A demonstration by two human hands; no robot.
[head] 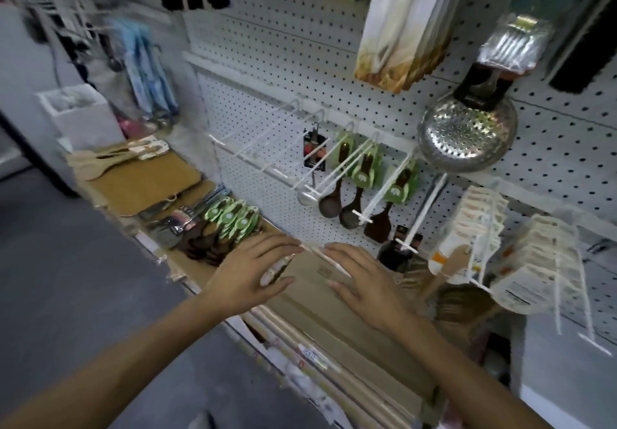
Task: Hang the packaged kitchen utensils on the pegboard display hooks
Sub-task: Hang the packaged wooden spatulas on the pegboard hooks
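Step in hand: You were between hangings, as I judge it, reaching down to the shelf for the next packaged piece; nothing was yet lifted toward the hooks.
Left hand: Your left hand lay flat, fingers straight and spread, over a pale carded utensil that showed between thumb and fingers; I could not tell whether it pressed the pack or only hovered.
Right hand: Your right hand was likewise spread with straight fingers, holding nothing, over the tan flat boards stacked on the shelf.
Between the hands: A thin pale stick-like piece ran slantwise from one hand's fingertips toward the other; what it was I could not tell.
Supply: A heap of green-carded dark wooden utensils lay on the shelf just left of your left hand, with other packs beside it.
Already hung: Dark spoons and a spatula on green cards hung from white pegboard hooks; the leftmost hooks looked bare.
Pegboard: The white pegboard rose straight behind the shelf, with a steel skimmer hanging to the right.
Next move: You would need to close on one pack by its card, find the hang hole, and thread it onto a bare hook.
Look of the goods: Slim dark wood, glossy green cards, light and easily fanned.
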